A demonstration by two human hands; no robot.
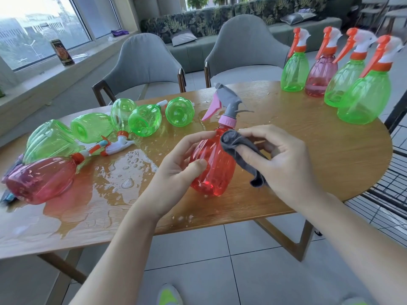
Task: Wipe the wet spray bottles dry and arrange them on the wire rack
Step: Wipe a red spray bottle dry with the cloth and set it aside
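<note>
I am pinching a grey cloth (242, 150) in my right hand (284, 164), thumb and fingers curled round its bunched end and pressing it against the shoulder of the red bottle (212, 164), just under its pink collar. My left hand (176, 170) is gripping the same bottle from the other side, forefinger lying across the neck and thumb on the belly, so the bottle is standing tilted between both hands near the table's (308, 172) front edge. Farther out, four bottles (330, 71) are standing upright at the far right (wiped already, I judge). To the left, a heap of lying bottles (92, 133) is waiting in a puddle (123, 172). The wire rack (392, 194) at the right is showing nothing on it, so I am well short of halfway.
</note>
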